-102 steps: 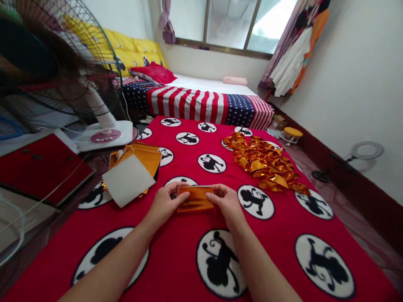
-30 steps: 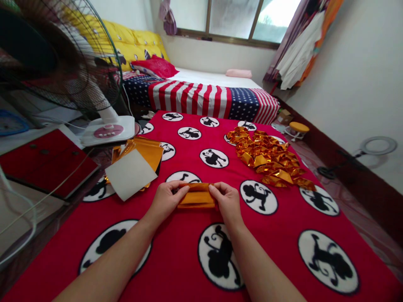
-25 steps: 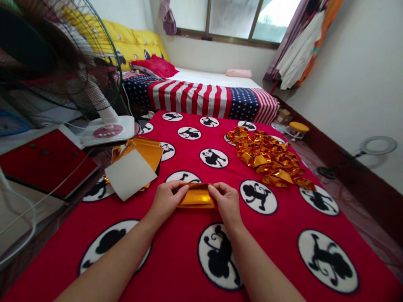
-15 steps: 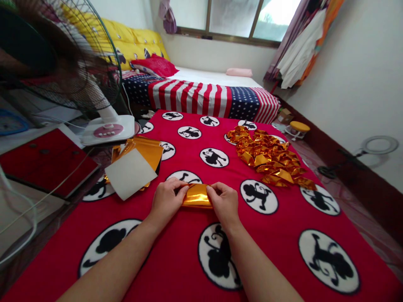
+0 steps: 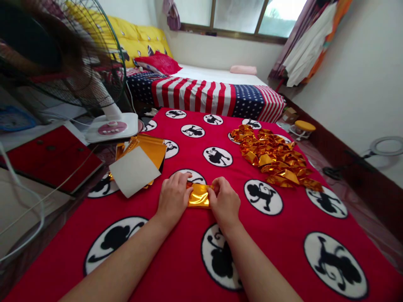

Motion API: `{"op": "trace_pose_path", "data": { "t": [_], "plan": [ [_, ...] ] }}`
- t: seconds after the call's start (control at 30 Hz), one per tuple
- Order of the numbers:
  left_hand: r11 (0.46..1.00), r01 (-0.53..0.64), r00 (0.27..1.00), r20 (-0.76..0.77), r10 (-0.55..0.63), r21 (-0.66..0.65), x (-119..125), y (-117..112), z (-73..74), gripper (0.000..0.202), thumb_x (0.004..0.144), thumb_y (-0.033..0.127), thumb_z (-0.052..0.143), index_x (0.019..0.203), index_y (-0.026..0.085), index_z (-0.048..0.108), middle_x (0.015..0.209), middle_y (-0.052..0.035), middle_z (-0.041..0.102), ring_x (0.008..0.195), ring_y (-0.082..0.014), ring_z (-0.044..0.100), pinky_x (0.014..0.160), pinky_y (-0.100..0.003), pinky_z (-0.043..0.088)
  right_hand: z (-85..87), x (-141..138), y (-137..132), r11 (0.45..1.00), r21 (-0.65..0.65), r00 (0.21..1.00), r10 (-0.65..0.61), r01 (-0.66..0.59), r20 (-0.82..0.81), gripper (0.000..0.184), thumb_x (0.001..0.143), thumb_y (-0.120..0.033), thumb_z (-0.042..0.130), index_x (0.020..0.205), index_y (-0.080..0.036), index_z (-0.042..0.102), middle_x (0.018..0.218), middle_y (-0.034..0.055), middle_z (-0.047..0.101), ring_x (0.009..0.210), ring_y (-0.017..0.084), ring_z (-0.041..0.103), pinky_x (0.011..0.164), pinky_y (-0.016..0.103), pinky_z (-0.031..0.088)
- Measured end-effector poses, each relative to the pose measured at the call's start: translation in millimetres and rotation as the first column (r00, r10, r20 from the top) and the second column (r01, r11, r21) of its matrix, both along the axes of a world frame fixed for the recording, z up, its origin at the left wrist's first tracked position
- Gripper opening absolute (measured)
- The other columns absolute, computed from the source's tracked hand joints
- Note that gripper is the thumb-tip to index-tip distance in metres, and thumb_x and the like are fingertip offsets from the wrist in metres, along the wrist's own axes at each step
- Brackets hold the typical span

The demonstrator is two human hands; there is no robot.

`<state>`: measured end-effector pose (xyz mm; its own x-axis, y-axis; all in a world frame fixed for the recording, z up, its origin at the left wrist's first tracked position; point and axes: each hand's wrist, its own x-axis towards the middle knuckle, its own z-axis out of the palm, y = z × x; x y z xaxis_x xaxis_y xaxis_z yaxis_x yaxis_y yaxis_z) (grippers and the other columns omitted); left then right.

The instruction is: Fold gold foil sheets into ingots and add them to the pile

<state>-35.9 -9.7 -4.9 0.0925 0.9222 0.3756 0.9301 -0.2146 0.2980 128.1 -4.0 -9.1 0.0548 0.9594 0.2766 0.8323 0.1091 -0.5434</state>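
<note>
A folded piece of gold foil (image 5: 199,196) lies on the red monkey-print blanket (image 5: 277,235), its ends under my fingers. My left hand (image 5: 174,196) presses down on its left end, and my right hand (image 5: 224,201) holds its right end. A heap of crumpled gold foil strips (image 5: 267,158) lies to the right, beyond my right hand. To the left of my left hand is a stack of gold foil sheets (image 5: 151,149), partly covered by a white sheet of paper (image 5: 134,171).
A red board (image 5: 50,157) and a white-based electric fan (image 5: 111,129) stand left of the blanket. Beyond it is a bed with a stars-and-stripes cover (image 5: 204,95). A yellow stool (image 5: 304,128) and a ring light (image 5: 386,147) stand on the floor at right.
The foil between my hands has become a shorter, more tightly folded piece. My hands have moved closer together and press on it from above. The view has shifted slightly.
</note>
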Motion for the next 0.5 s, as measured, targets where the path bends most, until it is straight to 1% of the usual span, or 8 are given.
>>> {"op": "trace_pose_path", "data": {
  "t": [0.07,0.13,0.2,0.23,0.3,0.37,0.47,0.5],
  "plan": [
    [0.998,0.034,0.999,-0.038,-0.032,0.045,0.9,-1.3,2.3,0.023,0.085,0.017,0.061,0.108,0.019,0.061,0.104,-0.0086,0.063,0.098,-0.0258,0.057,0.081,-0.038,0.041,1.6,-0.3,-1.1,0.999,0.006,0.999,0.043,-0.043,0.022,0.009,0.083,-0.015,0.058,0.089,-0.021,0.061,0.086,-0.0012,0.063,0.068,0.012,0.055,0.056,0.023,0.027],
    [0.991,0.111,0.991,-0.076,-0.106,0.071,0.0,-1.2,3.5,0.012,0.086,0.015,0.058,0.094,0.020,0.065,0.096,-0.0069,0.062,0.093,-0.0248,0.055,0.079,-0.038,0.041,3.6,0.0,-1.9,0.997,-0.019,0.995,0.082,-0.081,0.058,0.012,0.085,-0.013,0.056,0.084,-0.023,0.064,0.087,-0.0015,0.062,0.067,0.011,0.053,0.054,0.024,0.024],
    [0.979,0.197,0.978,-0.076,-0.192,0.055,-2.5,0.4,3.0,0.014,0.086,0.012,0.056,0.082,0.020,0.065,0.089,-0.0054,0.062,0.089,-0.0230,0.055,0.077,-0.036,0.040,5.6,0.4,-2.5,0.993,-0.060,0.991,0.107,-0.102,0.083,0.016,0.087,-0.015,0.055,0.081,-0.024,0.067,0.086,-0.0012,0.061,0.064,0.011,0.052,0.052,0.025,0.022],
    [0.973,0.227,0.973,-0.057,-0.225,0.037,-3.9,1.3,2.3,0.016,0.086,0.011,0.055,0.079,0.020,0.065,0.087,-0.0050,0.061,0.088,-0.0221,0.055,0.077,-0.036,0.041,6.4,0.6,-2.9,0.991,-0.078,0.989,0.116,-0.109,0.088,0.017,0.088,-0.016,0.054,0.080,-0.024,0.068,0.086,-0.0008,0.060,0.063,0.011,0.052,0.052,0.025,0.022],
    [0.967,0.256,0.967,0.010,-0.256,-0.006,-6.5,2.7,0.9,0.017,0.085,0.009,0.053,0.079,0.020,0.065,0.087,-0.0046,0.061,0.089,-0.0208,0.056,0.080,-0.035,0.042,7.7,0.3,-4.1,0.989,-0.100,0.989,0.122,-0.113,0.089,0.019,0.088,-0.017,0.053,0.081,-0.024,0.069,0.087,0.0001,0.061,0.065,0.011,0.053,0.052,0.026,0.024],
    [0.965,0.259,0.964,0.072,-0.255,-0.042,-7.9,2.5,0.4,0.016,0.084,0.010,0.052,0.080,0.020,0.065,0.089,-0.0046,0.062,0.090,-0.0205,0.056,0.082,-0.035,0.042,8.2,-1.0,-6.2,0.990,-0.107,0.991,0.103,-0.094,0.086,0.017,0.087,-0.017,0.054,0.084,-0.024,0.069,0.089,0.0007,0.061,0.068,0.012,0.055,0.054,0.026,0.026],
    [0.968,0.239,0.966,0.124,-0.228,-0.083,-8.4,-0.8,2.3,0.006,0.082,0.019,0.059,0.082,0.020,0.065,0.092,-0.0050,0.063,0.093,-0.0223,0.057,0.084,-0.037,0.043,8.1,-4.6,-11.4,0.993,-0.098,0.993,0.078,-0.069,0.086,0.008,0.084,-0.026,0.060,0.086,-0.023,0.067,0.091,0.0015,0.060,0.074,0.014,0.057,0.057,0.026,0.031],
    [0.968,0.232,0.967,0.135,-0.218,-0.099,-8.7,-2.2,3.4,0.005,0.081,0.023,0.061,0.083,0.020,0.065,0.094,-0.0052,0.063,0.094,-0.0229,0.057,0.083,-0.037,0.043,8.0,-6.1,-13.6,0.994,-0.088,0.993,0.076,-0.068,0.091,0.009,0.083,-0.030,0.062,0.086,-0.022,0.066,0.091,0.0021,0.059,0.076,0.016,0.058,0.059,0.026,0.032]
  ]
}}
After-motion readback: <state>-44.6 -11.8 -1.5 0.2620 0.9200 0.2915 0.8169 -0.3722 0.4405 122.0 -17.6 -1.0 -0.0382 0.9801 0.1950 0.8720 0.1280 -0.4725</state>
